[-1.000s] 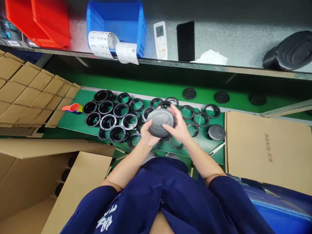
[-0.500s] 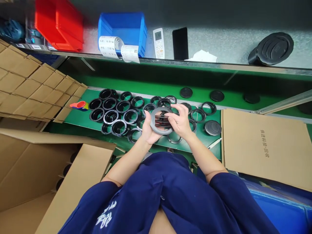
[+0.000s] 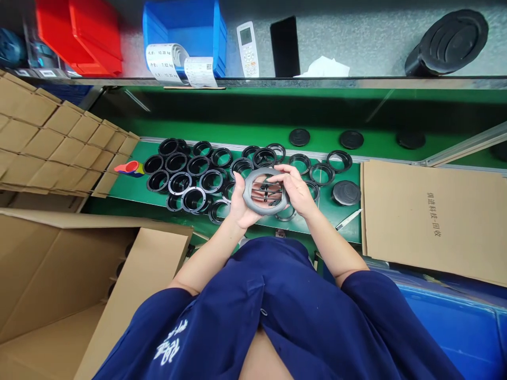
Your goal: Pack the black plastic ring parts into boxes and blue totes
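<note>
Both hands hold a round grey vent ring (image 3: 251, 202) with dark slats across its opening, above the front of the green bench (image 3: 130, 199). My left hand (image 3: 242, 207) grips its left side, thumb up along the rim and fingers underneath. On the right side my right hand (image 3: 295, 192) has its fingers bent over the rim and touching the slats. Several black rings (image 3: 194, 200) stand on the bench to the left of the hands and behind them. A black round cap (image 3: 346, 193) lies to the right.
A cutter (image 3: 348, 219) lies beside a flat cardboard box (image 3: 400, 211) at right. Stacked cartons (image 3: 47, 132) and an open box (image 3: 130, 285) are at left. The shelf above holds red (image 3: 85, 37) and blue bins (image 3: 184, 26), a remote (image 3: 248, 50) and a phone (image 3: 285, 47).
The ring has turned so its slats show more clearly, and my right hand has shifted toward its right rim. The whole view has tilted slightly.
</note>
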The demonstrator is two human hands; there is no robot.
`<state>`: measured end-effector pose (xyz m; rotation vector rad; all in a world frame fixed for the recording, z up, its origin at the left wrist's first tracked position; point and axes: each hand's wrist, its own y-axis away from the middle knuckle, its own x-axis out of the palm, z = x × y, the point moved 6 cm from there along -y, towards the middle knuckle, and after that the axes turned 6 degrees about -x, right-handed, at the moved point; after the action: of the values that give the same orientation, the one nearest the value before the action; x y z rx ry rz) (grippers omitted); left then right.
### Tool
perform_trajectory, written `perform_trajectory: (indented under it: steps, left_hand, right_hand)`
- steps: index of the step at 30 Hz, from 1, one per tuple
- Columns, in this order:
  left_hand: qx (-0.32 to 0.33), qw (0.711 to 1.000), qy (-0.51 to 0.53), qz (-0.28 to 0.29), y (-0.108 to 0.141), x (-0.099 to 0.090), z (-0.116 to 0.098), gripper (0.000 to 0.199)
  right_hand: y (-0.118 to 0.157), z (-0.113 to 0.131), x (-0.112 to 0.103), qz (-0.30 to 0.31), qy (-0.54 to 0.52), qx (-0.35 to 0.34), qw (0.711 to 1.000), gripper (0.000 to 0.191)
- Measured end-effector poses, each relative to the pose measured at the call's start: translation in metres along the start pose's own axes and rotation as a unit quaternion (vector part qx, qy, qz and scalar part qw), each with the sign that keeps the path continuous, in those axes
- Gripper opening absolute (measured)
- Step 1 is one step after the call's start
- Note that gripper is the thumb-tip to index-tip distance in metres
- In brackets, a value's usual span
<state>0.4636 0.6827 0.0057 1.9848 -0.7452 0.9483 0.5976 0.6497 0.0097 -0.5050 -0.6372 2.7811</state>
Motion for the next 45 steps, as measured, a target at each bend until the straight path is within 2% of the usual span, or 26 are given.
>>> perform_trajectory:
  steps: [3,5,7,9,12,14,16,18,20,22,24,26,29,32,34,37,40,41,43,45]
  left_hand:
    - [-0.019,1.0,-0.006,-0.001,-0.001,-0.003,0.0,0.088]
    - [-0.013,1.0,-0.005,-0.018,-0.002,-0.01,-0.003,0.084]
    - [0.014,0.998,0.003,-0.06,-0.004,-0.021,-0.008,0.076]
    - [0.028,0.994,0.0,-0.109,-0.009,-0.033,-0.009,0.069]
    - [-0.025,0.988,-0.033,-0.151,-0.02,-0.044,0.006,0.07]
    - [-0.06,0.985,-0.056,-0.154,-0.027,-0.043,0.018,0.071]
    - [-0.086,0.983,-0.073,-0.146,-0.032,-0.04,0.027,0.074]
    - [-0.116,0.98,-0.092,-0.137,-0.034,-0.038,0.031,0.078]
    - [-0.137,0.976,-0.112,-0.126,-0.033,-0.04,0.03,0.076]
    - [-0.142,0.974,-0.124,-0.127,-0.03,-0.05,0.026,0.07]
    - [-0.151,0.969,-0.12,-0.152,-0.025,-0.067,0.024,0.064]
    - [-0.16,0.96,-0.111,-0.2,-0.016,-0.089,0.023,0.06]
    - [-0.164,0.942,-0.115,-0.271,-0.002,-0.118,0.02,0.054]
    - [-0.157,0.93,-0.126,-0.308,0.008,-0.135,0.014,0.052]
    - [-0.15,0.927,-0.127,-0.319,0.01,-0.141,0.009,0.053]
    - [-0.154,0.924,-0.121,-0.328,0.005,-0.146,0.005,0.053]
    - [-0.17,0.924,-0.115,-0.323,-0.003,-0.145,0.004,0.053]
    - [-0.176,0.924,-0.112,-0.32,-0.006,-0.144,0.004,0.053]
    - [-0.191,0.921,-0.102,-0.325,-0.01,-0.144,0.004,0.052]
    - [-0.2,0.915,-0.089,-0.339,-0.011,-0.145,0.003,0.052]
  right_hand:
    - [0.003,-0.006,0.002,-0.008,-0.012,0.01,1.0,0.064]
    - [0.006,-0.007,0.006,-0.007,0.029,-0.017,0.999,0.061]
    - [0.011,-0.004,0.018,0.042,0.099,-0.078,0.991,0.058]
    - [0.02,-0.006,0.033,0.129,0.163,-0.115,0.971,0.065]
    - [0.032,-0.021,0.046,0.225,0.189,-0.055,0.954,0.094]
    - [0.036,-0.031,0.046,0.248,0.169,-0.007,0.954,0.11]
    - [0.033,-0.044,0.04,0.253,0.143,0.011,0.957,0.114]
    - [0.019,-0.071,0.016,0.213,0.16,0.028,0.963,0.109]
    - [-0.002,-0.115,-0.029,0.12,0.242,0.096,0.958,0.104]
    - [-0.019,-0.167,-0.088,0.014,0.354,0.207,0.912,0.101]
    - [-0.03,-0.214,-0.14,-0.044,0.433,0.307,0.846,0.101]
    - [-0.035,-0.252,-0.173,-0.049,0.467,0.372,0.8,0.103]
    - [-0.036,-0.29,-0.189,-0.014,0.481,0.412,0.774,0.104]
    - [-0.024,-0.305,-0.189,0.003,0.495,0.414,0.764,0.106]
    - [-0.007,-0.308,-0.192,0.001,0.497,0.433,0.752,0.107]
    - [0.021,-0.305,-0.201,0.014,0.493,0.463,0.737,0.105]
    - [0.03,-0.298,-0.214,0.04,0.485,0.46,0.743,0.094]
    - [0.025,-0.294,-0.22,0.033,0.489,0.445,0.749,0.089]
    - [0.011,-0.285,-0.232,-0.017,0.523,0.392,0.757,0.079]
    - [0.0,-0.278,-0.241,-0.079,0.563,0.348,0.745,0.075]
